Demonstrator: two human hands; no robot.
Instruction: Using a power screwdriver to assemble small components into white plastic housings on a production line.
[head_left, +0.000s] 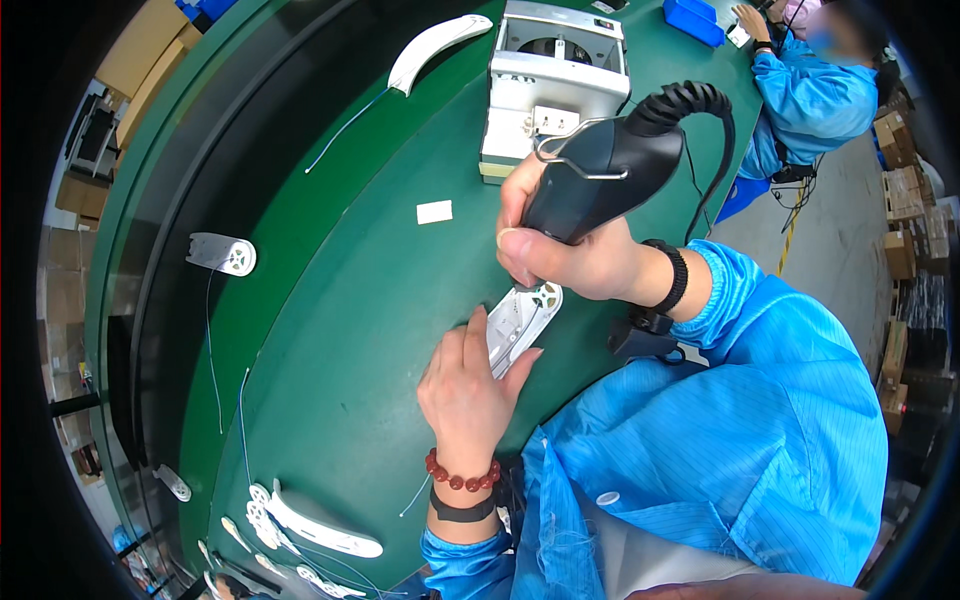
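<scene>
White plastic housing [520, 325] lies slantwise on the green worktop [350, 330], in front of the person. The left hand [462, 385] spans its near end, partly spread, fingers along one side and thumb at the other. The right hand [575, 258] is wrapped around a dark electric screwdriver [600, 175] above the far end; its tip is hard to make out. Good work here likely needs a firm left brace, a squarely seated driver and left fingertips kept clear.

Grey floor [828, 225], perhaps concrete, beside stacked cartons [898, 255]
</scene>
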